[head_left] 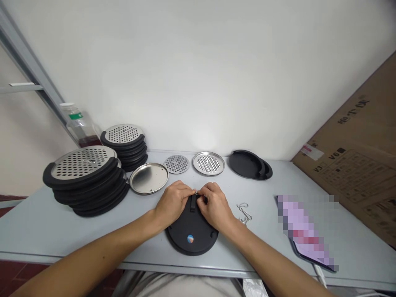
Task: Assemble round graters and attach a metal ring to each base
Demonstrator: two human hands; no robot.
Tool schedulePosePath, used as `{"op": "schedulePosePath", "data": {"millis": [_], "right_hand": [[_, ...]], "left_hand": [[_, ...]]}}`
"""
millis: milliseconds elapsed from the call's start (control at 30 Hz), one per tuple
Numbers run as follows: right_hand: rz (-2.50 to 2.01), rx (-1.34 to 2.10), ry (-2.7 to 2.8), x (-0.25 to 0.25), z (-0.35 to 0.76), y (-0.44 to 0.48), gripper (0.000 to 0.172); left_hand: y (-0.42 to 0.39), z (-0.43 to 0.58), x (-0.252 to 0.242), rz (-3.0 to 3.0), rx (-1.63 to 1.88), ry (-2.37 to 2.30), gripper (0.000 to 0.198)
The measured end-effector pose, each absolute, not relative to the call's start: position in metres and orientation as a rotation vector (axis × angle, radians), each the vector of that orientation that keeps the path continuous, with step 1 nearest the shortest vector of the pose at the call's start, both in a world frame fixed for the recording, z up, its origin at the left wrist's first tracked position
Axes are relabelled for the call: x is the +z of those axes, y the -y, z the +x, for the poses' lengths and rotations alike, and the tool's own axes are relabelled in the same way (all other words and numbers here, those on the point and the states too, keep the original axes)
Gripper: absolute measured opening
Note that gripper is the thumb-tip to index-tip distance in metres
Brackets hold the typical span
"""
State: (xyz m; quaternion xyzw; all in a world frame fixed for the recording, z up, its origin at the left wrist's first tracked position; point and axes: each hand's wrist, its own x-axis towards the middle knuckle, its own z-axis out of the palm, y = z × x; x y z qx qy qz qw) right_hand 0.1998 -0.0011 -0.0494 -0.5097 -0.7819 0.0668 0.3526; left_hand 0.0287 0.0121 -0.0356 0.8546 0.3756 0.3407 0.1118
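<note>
Forearms [93, 251] reach in, left hand [173, 204] and right hand [215, 206] pressed together, fingertips [198, 198] pinching what may be a small metal clip [195, 192] on a black round lid [192, 237] on the grey table [46, 235]. Stacked black-rimmed graters [83, 163] look finished; loose steel discs [208, 163], black bases [249, 164] and wire hooks [243, 213] remain.

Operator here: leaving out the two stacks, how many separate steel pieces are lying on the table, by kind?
Plain steel dish: 1
Small perforated steel disc: 1
Rimmed perforated steel plate: 1
Total: 3
</note>
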Motion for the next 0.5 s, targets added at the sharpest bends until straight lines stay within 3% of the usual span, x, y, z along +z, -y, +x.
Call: {"op": "schedulePosePath", "data": {"millis": [200, 367, 500], "right_hand": [[-1.347, 0.191, 2.039, -0.043, 0.204, -0.001, 0.020], [-1.260, 0.398, 1.938, -0.034, 0.217, -0.010, 0.034], [-1.144, 0.592, 1.792, -0.032, 0.220, -0.014, 0.025]], "left_hand": [[-0.012, 0.027, -0.035, 2.492, 0.979, -1.120, 0.029], [-0.014, 0.025, -0.034, 2.454, 1.010, -1.128, 0.027], [-0.018, 0.023, -0.028, 2.356, 1.052, -1.215, 0.025]]}}
